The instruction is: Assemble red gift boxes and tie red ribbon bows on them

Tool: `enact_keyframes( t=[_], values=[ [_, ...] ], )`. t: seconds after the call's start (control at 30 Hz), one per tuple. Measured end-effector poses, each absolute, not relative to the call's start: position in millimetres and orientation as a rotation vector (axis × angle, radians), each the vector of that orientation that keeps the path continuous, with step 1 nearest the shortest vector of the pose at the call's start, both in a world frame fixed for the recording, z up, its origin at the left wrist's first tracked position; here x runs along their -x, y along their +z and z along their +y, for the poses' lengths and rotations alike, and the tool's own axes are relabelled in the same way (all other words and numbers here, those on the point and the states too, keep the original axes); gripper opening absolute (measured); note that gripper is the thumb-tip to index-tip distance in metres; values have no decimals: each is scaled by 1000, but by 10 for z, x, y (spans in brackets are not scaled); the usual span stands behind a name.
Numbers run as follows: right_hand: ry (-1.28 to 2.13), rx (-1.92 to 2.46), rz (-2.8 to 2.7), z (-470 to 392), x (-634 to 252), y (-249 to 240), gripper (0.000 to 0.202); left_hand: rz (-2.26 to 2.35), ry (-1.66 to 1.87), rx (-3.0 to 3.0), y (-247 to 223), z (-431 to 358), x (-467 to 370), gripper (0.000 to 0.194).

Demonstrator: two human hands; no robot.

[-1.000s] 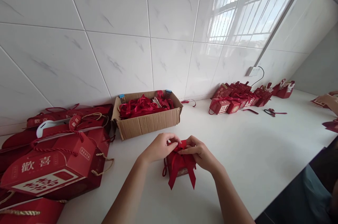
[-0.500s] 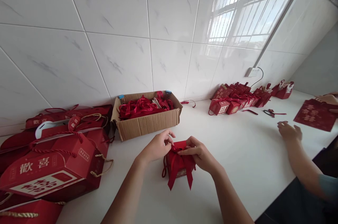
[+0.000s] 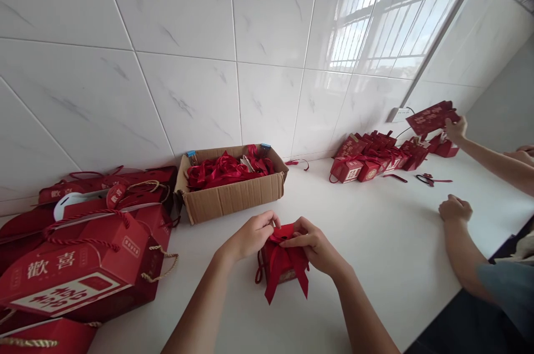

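The small red box (image 3: pixel 287 274) sits on the near side of the cardboard box (image 3: pixel 236 203). The right hand (image 3: pixel 319 245) pinches the ribbon (image 3: pixel 273 275); the left hand (image 3: pixel 252 237) is narrowed beside it, its hold unconfirmed. Changed: a co-worker's hand (image 3: pixel 456 128) now raises a red carton (image 3: pixel 431 117), far right of the cardboard box. The ribbon handling appears unaffected.

White-tiled wall (image 3: pixel 187 92) behind a white table (image 3: pixel 375 242)

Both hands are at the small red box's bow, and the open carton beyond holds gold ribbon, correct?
The head view shows red ribbon, not gold, in the open carton; left hand and right hand are at the bow on the small red box.
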State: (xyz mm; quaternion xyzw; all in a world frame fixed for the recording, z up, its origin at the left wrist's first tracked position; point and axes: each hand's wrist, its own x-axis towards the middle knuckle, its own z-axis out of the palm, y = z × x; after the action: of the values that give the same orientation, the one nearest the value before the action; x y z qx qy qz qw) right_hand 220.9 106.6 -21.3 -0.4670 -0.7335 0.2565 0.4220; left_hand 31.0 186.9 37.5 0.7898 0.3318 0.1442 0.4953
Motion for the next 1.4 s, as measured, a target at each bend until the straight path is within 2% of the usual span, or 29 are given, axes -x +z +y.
enact_keyframes(
  t=[0.1, 0.23, 0.43, 1.03, 1.4],
  values=[
    [633, 1162, -1841, 1068, -2215, -217, 41, 830, 362, -1938, 374, 1858, -311, 15],
    [628, 1145, -1837, 1067, -2224, -200, 43, 846, 377, -1964, 365, 1827, -339, 24],
    [698, 1223, -1606, 1068, -2217, -181, 9, 851, 379, -2008, 335, 1819, -382, 33],
    [757, 1209, -1429, 1119, -2301, -270, 20, 847, 345, -2024, 264, 1875, -411, 32],
    [693, 1236, -1439, 1108, -2383, -257, 36, 825, 296, -2025, 212, 1934, -383, 29]
  ],
)
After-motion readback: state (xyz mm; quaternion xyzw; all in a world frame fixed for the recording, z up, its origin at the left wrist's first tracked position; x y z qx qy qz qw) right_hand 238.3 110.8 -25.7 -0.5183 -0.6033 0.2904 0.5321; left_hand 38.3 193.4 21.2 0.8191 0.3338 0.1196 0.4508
